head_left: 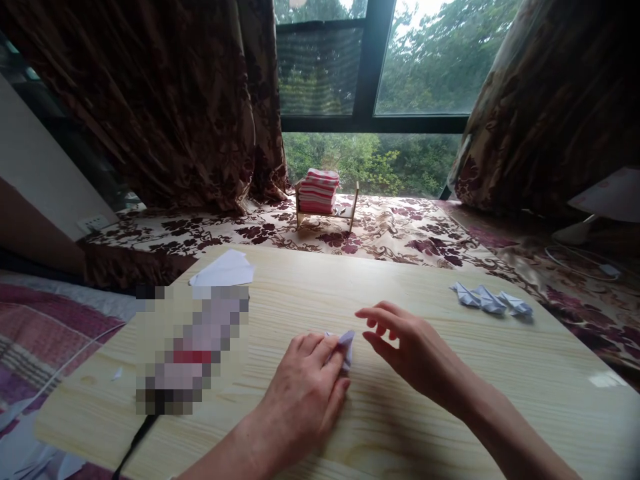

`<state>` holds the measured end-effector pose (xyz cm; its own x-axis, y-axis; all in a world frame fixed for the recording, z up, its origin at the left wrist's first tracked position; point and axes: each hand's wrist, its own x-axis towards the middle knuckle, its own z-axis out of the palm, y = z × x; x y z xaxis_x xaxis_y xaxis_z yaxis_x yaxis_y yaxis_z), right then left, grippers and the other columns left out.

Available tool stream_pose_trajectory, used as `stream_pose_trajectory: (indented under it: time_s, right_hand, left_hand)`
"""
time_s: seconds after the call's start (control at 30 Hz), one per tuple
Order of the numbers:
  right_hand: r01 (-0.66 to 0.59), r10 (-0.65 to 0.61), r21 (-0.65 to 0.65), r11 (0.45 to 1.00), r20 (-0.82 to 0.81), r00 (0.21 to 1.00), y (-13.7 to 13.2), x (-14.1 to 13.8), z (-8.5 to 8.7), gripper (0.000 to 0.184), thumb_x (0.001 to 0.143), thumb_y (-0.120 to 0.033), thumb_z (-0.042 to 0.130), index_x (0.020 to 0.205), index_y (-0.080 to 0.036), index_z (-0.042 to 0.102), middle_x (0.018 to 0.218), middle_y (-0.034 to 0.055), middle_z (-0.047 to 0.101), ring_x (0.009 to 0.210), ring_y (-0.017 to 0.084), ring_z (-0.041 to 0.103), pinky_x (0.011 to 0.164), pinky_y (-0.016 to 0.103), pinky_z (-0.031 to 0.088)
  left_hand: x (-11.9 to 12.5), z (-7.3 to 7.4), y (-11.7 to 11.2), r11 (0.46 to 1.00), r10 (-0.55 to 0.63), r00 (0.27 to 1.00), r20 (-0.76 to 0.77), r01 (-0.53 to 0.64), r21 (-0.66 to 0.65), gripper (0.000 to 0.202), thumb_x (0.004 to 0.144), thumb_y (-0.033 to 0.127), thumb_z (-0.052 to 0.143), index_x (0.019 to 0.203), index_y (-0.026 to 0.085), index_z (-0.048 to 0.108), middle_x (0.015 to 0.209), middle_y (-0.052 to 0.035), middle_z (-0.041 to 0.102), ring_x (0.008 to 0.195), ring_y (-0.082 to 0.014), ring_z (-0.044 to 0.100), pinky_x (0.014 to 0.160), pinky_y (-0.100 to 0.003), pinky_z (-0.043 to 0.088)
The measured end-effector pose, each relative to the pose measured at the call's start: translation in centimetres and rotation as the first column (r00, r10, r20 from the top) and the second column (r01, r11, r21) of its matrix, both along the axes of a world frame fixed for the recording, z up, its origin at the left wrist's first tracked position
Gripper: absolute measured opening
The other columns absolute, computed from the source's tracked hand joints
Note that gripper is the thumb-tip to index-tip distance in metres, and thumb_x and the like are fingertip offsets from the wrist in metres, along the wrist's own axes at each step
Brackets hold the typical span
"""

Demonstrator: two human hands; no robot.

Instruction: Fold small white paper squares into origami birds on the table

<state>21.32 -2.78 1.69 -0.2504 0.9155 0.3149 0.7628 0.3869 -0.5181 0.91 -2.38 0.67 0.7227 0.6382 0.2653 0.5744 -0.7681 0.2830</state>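
My left hand [310, 383] lies over a small piece of folded white paper [346, 347] on the table, its fingers gripping and pressing it down. A pointed flap of the paper sticks up past the fingertips; the rest is hidden under the hand. Just to the right, my right hand [395, 333] hovers above the tabletop, its fingers bent and apart, with nothing in them. Three folded paper shapes [491, 301] stand in a row at the right side of the table.
White paper sheets [225, 268] lie at the table's far left corner. A blurred-out object with a black cord [135, 437] rests on the left of the wooden table [415, 413]. Beyond, a small rack holds stacked pink-striped cloths [319, 192]. A lamp [607, 197] stands far right.
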Motion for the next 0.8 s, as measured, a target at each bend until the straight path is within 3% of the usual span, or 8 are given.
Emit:
stream_pose_trajectory:
  time_s: [0.07, 0.27, 0.5, 0.8]
  right_hand:
    - [0.019, -0.020, 0.053, 0.998, 0.031, 0.999, -1.1, -0.2, 0.4, 0.025, 0.089, -0.016, 0.046, 0.110, -0.022, 0.059, 0.098, 0.0063, 0.061, 0.076, 0.015, 0.060, 0.066, 0.027, 0.047]
    - [0.025, -0.028, 0.041, 0.999, 0.090, 0.996, -3.1, -1.7, -0.2, 0.028, 0.091, -0.014, 0.039, 0.108, -0.024, 0.059, 0.097, 0.0060, 0.061, 0.079, 0.016, 0.060, 0.066, 0.028, 0.048]
    - [0.087, -0.090, 0.031, 0.996, 0.134, 0.987, -2.9, -2.4, 0.0, 0.028, 0.088, -0.012, 0.039, 0.098, -0.022, 0.063, 0.095, 0.0070, 0.059, 0.078, 0.018, 0.058, 0.063, 0.029, 0.048]
    - [0.133, -0.142, 0.071, 0.989, 0.149, 0.979, -2.5, -3.5, 0.3, 0.031, 0.081, -0.003, 0.040, 0.090, -0.018, 0.066, 0.096, 0.0100, 0.058, 0.090, 0.021, 0.053, 0.076, 0.035, 0.051]
  left_hand:
    - [0.3, -0.1, -0.6, 1.000, 0.024, 1.000, -0.018, -0.024, -0.002, 0.039, 0.090, 0.027, 0.044, 0.126, 0.013, 0.051, 0.124, -0.0095, 0.055, 0.110, -0.0259, 0.046, 0.096, -0.044, 0.040]
    - [1.8, -0.7, -2.4, 0.992, 0.121, 0.992, -0.041, -0.123, -0.035, 0.044, 0.087, 0.030, 0.048, 0.126, 0.010, 0.051, 0.126, -0.0123, 0.054, 0.110, -0.0284, 0.045, 0.097, -0.047, 0.040]
    - [2.1, -1.1, -3.3, 0.981, 0.186, 0.982, -0.033, -0.188, -0.058, 0.048, 0.088, 0.030, 0.047, 0.130, 0.009, 0.048, 0.132, -0.0114, 0.052, 0.113, -0.0289, 0.044, 0.099, -0.048, 0.038]
    - [2.0, -1.5, -3.5, 0.976, 0.209, 0.978, 0.009, -0.208, -0.066, 0.048, 0.086, 0.031, 0.049, 0.129, 0.008, 0.050, 0.132, -0.0131, 0.052, 0.116, -0.0301, 0.044, 0.101, -0.049, 0.036]
